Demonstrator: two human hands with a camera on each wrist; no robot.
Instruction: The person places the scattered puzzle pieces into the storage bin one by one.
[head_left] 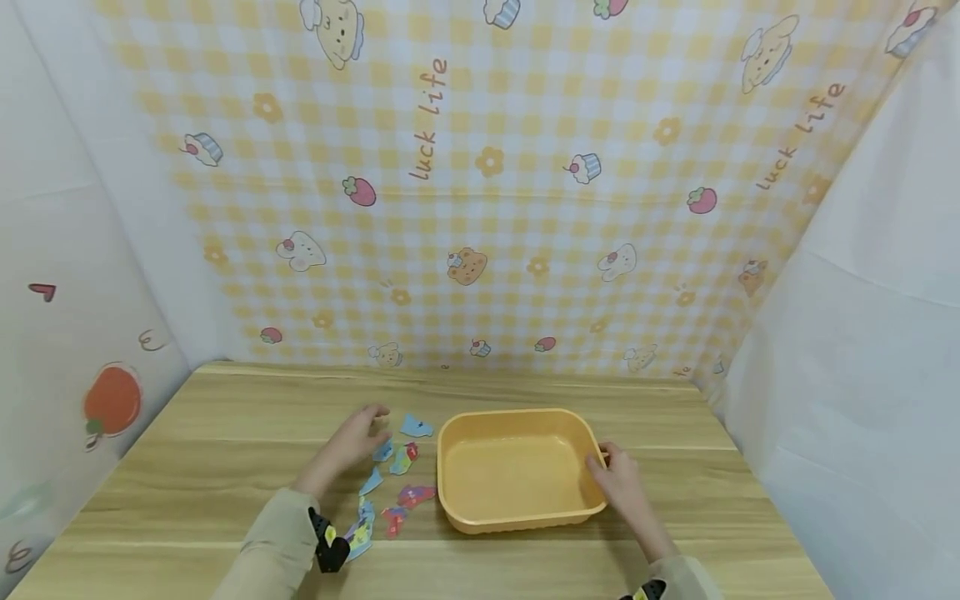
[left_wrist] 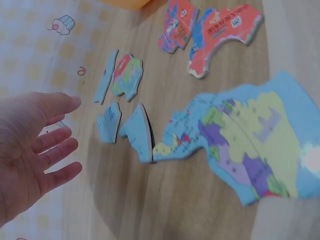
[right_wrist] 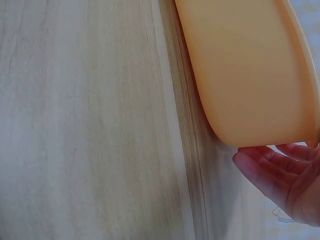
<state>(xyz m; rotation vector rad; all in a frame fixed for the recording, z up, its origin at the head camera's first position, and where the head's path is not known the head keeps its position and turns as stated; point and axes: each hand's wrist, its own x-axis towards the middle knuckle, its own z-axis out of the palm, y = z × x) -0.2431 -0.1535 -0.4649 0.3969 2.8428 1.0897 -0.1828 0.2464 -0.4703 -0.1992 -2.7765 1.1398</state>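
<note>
My left hand (head_left: 362, 437) hovers at the far left of a group of map puzzle pieces, fingers apart and loosely bent, holding nothing. Nearest to it are a small light-blue piece (left_wrist: 109, 123) and a blue pointed piece (left_wrist: 138, 134). A green and red piece (head_left: 403, 458) and another blue piece (head_left: 416, 426) lie close by. Nearer the front are two red pieces (left_wrist: 225, 31) and a large blue, yellow and purple piece (left_wrist: 250, 140). My right hand (head_left: 621, 479) grips the right end of a yellow plastic basin (head_left: 517, 527), whose inside looks bare. Some right fingertips are hidden behind its wall.
Everything stands on a wood-grain table (head_left: 720, 517). A yellow checked cloth (head_left: 525, 208) hangs behind the table's back edge, with white cloths (head_left: 862, 333) at the sides. Dark wrist devices (head_left: 328, 542) sit at both sleeves, the left one beside the large piece.
</note>
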